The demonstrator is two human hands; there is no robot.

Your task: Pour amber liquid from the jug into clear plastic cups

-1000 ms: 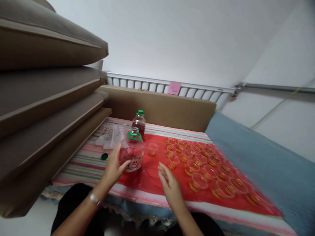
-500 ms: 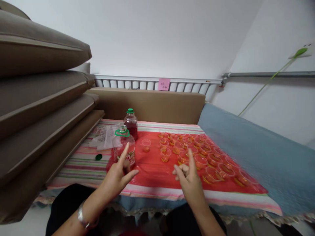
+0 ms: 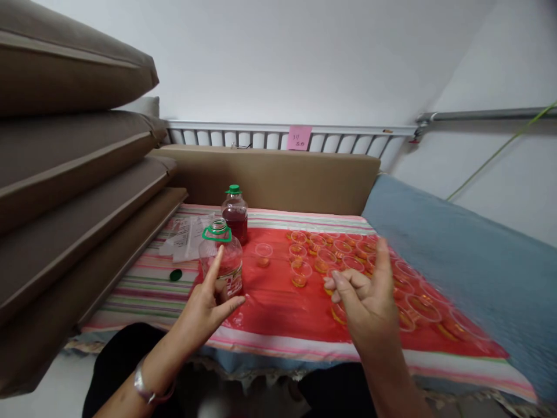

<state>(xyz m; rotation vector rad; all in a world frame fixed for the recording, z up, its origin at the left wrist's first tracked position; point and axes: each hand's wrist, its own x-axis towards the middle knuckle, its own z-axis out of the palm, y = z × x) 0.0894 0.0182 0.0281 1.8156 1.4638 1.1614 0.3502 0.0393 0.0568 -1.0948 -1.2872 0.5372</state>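
Note:
My left hand (image 3: 211, 302), index finger and thumb spread, is raised in front of an uncapped clear bottle (image 3: 232, 261) with a green collar handle; nothing is in it. My right hand (image 3: 369, 296) hovers over the near side of the cup rows, index finger pointing up, thumb apart, other fingers curled, holding nothing visible. Clear cups with a little amber liquid stand in rows on a red sheet (image 3: 278, 313); one cup (image 3: 263, 258) stands apart, right of the bottle. A capped bottle of dark red liquid (image 3: 235, 217) is behind. A green cap (image 3: 176, 275) lies at left.
Stacked brown cushions (image 3: 65, 145) rise at the left. Clear plastic bags (image 3: 187, 238) lie behind the green cap. A long brown cushion (image 3: 278, 180) leans before a radiator with a pink note (image 3: 299, 137). A blue padded surface (image 3: 470, 249) borders the right side.
My right hand has moved right and up, nearer the camera, over the cups. The left hand keeps nearly the same pose. The view has shifted slightly.

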